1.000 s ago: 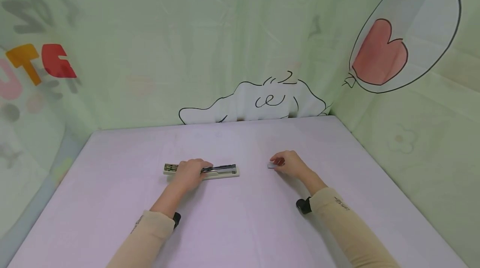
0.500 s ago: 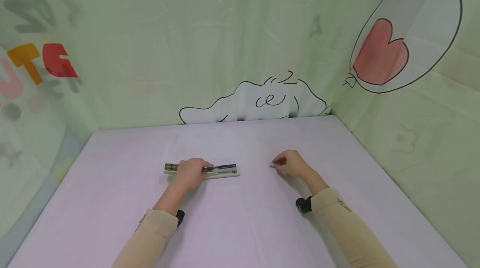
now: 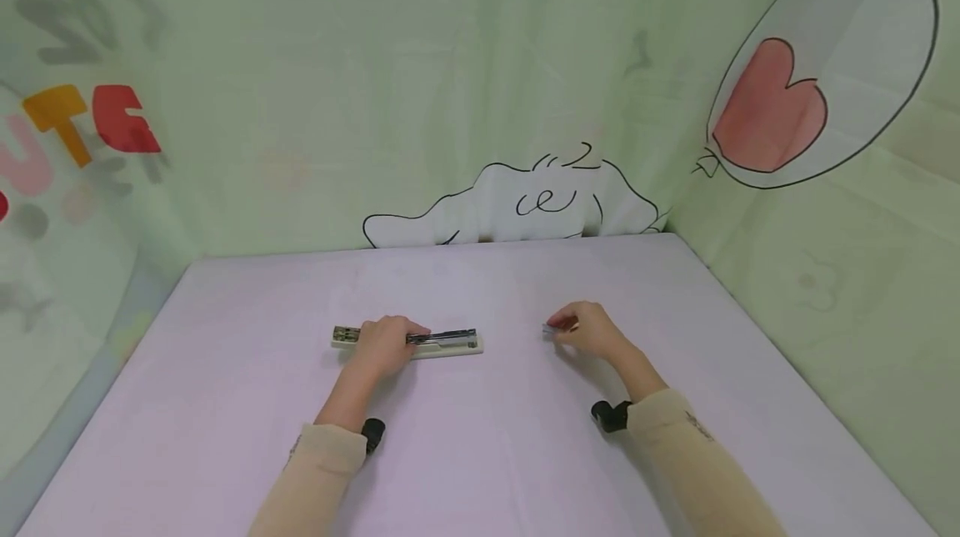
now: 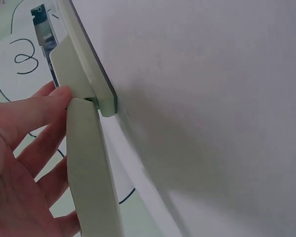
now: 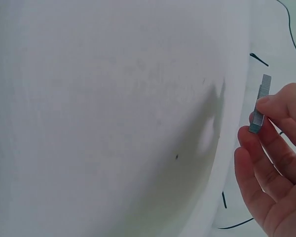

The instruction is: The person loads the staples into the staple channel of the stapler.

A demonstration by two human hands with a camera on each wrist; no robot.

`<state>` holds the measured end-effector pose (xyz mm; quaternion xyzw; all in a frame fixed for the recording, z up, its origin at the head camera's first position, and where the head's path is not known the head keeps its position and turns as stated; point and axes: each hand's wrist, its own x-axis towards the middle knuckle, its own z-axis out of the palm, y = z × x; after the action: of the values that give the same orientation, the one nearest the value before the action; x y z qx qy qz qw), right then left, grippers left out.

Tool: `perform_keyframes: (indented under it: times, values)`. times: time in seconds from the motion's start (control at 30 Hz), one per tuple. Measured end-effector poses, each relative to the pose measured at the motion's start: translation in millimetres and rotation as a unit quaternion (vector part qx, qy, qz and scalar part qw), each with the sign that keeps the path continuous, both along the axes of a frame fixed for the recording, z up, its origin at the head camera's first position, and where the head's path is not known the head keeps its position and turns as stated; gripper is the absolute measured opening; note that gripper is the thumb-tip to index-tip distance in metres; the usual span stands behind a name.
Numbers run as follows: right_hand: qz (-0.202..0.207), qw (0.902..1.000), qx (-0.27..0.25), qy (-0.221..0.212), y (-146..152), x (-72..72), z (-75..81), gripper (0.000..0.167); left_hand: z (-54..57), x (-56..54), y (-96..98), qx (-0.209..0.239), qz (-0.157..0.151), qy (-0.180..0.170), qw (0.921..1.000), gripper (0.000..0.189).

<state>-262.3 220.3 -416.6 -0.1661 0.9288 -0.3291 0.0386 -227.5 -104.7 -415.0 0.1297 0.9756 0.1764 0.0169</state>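
A pale stapler (image 3: 450,345) lies left of the middle of the table, its top swung back so the metal staple channel (image 3: 448,335) shows. My left hand (image 3: 382,347) grips it near the hinge; in the left wrist view the thumb and fingers hold the joint between the base and the opened cover (image 4: 89,163). Off to the right, my right hand (image 3: 592,330) pinches a small strip of staples (image 5: 261,101) between thumb and fingertips, above the table. In the head view the strip shows only as a small grey piece at the fingertips.
A light lilac cloth covers the table (image 3: 480,454). Behind and beside it hang pale green printed curtains (image 3: 300,103). Each wrist wears a black camera, such as the one on the right wrist (image 3: 609,416).
The right hand has shifted slightly to the right and turned the staple strip a little in its fingertips. The left hand keeps its grip on the stapler. The head view has shifted slightly.
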Motion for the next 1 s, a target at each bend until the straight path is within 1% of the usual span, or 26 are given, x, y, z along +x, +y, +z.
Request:
perform_keyframes:
  times: [0.1,0.23,0.43,0.57,0.7,0.83,1.0]
  values:
    - [0.000,1.0000,-0.007,0.003,0.1,1.3,-0.3,0.020,-0.7,0.3,1.2,0.004,0.001,0.001,1.0000,0.029]
    - [0.008,0.9996,-0.013,0.022,-1.5,3.0,-0.6,0.021,-1.1,2.2,0.8,0.015,-0.001,0.007,0.9999,0.029]
    - [0.014,0.9985,-0.029,0.045,-5.6,8.6,-0.2,0.020,-5.4,4.6,-2.0,0.052,0.005,0.030,0.9982,0.026]
    - [0.018,0.9968,-0.040,0.068,-10.2,11.3,2.3,0.018,-4.6,5.9,-3.5,0.074,0.011,0.039,0.9964,0.026]
    - [0.023,0.9948,-0.053,0.084,-15.6,13.6,3.2,0.017,-5.3,5.8,-4.5,0.082,0.015,0.041,0.9956,0.027]
    - [0.030,0.9945,-0.059,0.081,-20.7,15.9,2.1,0.017,-7.3,5.9,-4.6,0.089,0.017,0.038,0.9951,0.027]
    - [0.039,0.9929,-0.061,0.094,-25.6,17.9,2.8,0.018,-7.9,5.5,-2.7,0.091,0.017,0.042,0.9948,0.028]
